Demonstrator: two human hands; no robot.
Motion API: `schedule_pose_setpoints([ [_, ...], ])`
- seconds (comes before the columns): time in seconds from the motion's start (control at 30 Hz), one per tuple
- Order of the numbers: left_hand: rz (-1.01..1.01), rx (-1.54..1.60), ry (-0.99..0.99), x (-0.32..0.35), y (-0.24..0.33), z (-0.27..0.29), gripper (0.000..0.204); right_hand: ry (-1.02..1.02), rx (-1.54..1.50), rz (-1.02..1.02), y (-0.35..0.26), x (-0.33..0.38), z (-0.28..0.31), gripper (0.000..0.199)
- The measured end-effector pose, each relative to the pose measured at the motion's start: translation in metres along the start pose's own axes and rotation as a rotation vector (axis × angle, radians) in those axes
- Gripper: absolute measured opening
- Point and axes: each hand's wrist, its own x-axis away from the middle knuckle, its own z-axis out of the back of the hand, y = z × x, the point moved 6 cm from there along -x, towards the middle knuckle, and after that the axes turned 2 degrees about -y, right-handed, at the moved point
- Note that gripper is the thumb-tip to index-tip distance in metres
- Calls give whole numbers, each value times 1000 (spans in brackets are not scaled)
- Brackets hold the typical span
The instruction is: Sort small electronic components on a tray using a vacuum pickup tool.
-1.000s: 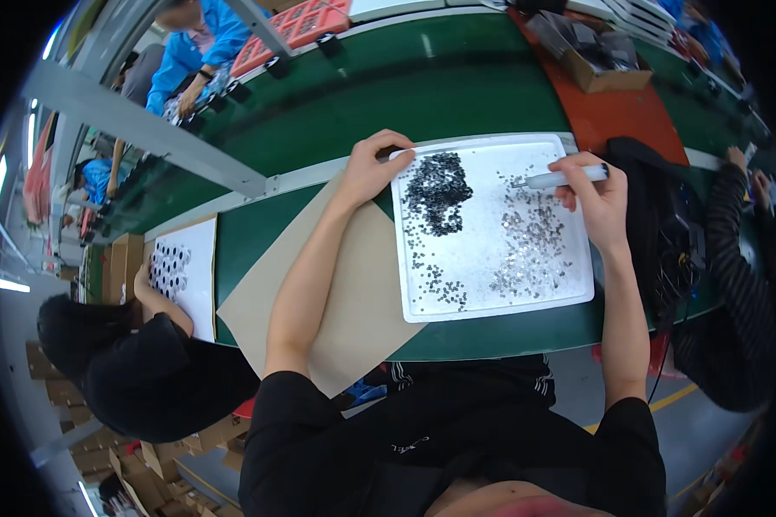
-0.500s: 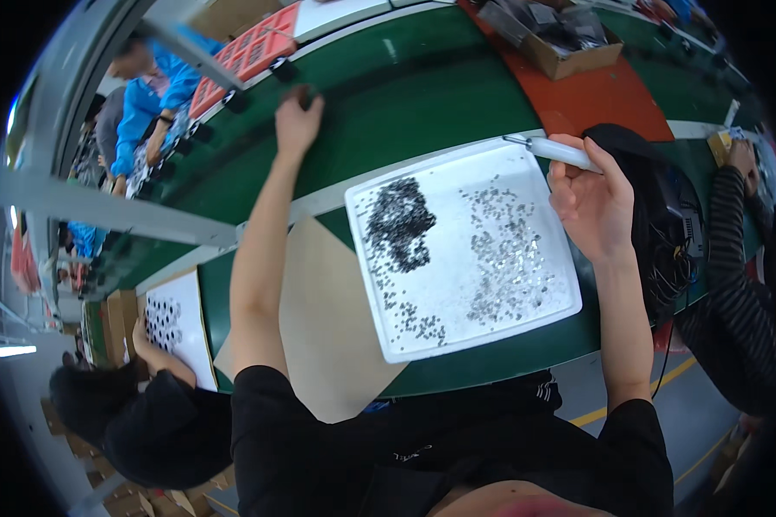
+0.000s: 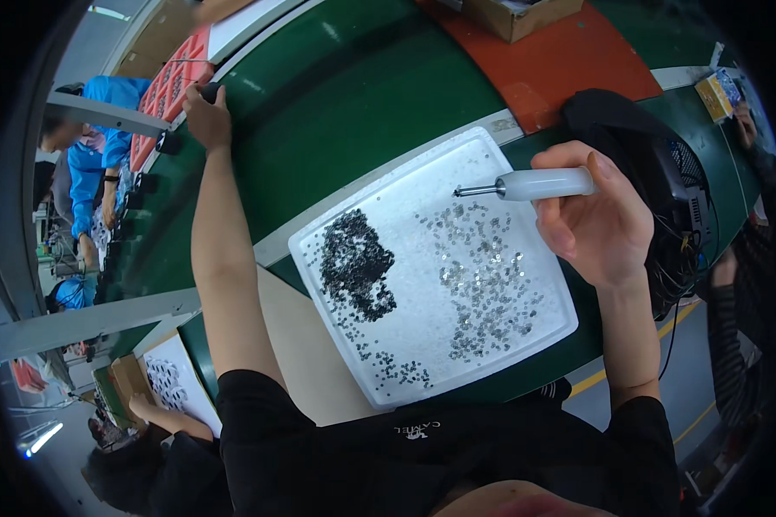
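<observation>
The right hand (image 3: pixel 599 220) has its grip closed around a white plastic pen-shaped tool with a thin metal tip (image 3: pixel 535 183), held nearly level with the tip pointing left over the far part of a white square plastic tray (image 3: pixel 388 383). The tray lies tilted on the green tabletop (image 3: pixel 362 95), with a dense patch of small dark parts (image 3: pixel 355 267) on its left and a looser scatter of small silvery parts (image 3: pixel 483 293) on its right. To work well, the tip would best come down steeply on one silvery piece at the scatter's edge, so its neighbours stay put. The left hand (image 3: pixel 207 116) reaches far across the tabletop; its grip seems closed on a small dark object, though the view there is too small to be sure. Beyond it sits a red compartment tray (image 3: pixel 168 86). A black bag with cables (image 3: pixel 655 181) crowds the right wrist, and a tan cardboard sheet (image 3: pixel 306 362) lies under the left forearm. A person in blue (image 3: pixel 90 172) works at the far left.
</observation>
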Motion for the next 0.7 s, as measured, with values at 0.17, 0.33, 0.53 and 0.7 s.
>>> schedule_pose_setpoints([
  [0.17, 198, 249, 124, 19, 2, 43, 37, -9, 162, -6, 4, -1, -13, 40],
  [0.33, 661, 1731, -80, 73, 69, 90, 35, 59, 560, 82, 5, 8, -29, 32],
  [0.53, 849, 2097, -274, 140, 167, 166, 42, -11, 918, 296, 8, 24, -51, 33],
  [0.7, 712, 1877, -393, 184, 230, 200, 39, -26, 1096, 622, -3, 37, -66, 30],
])
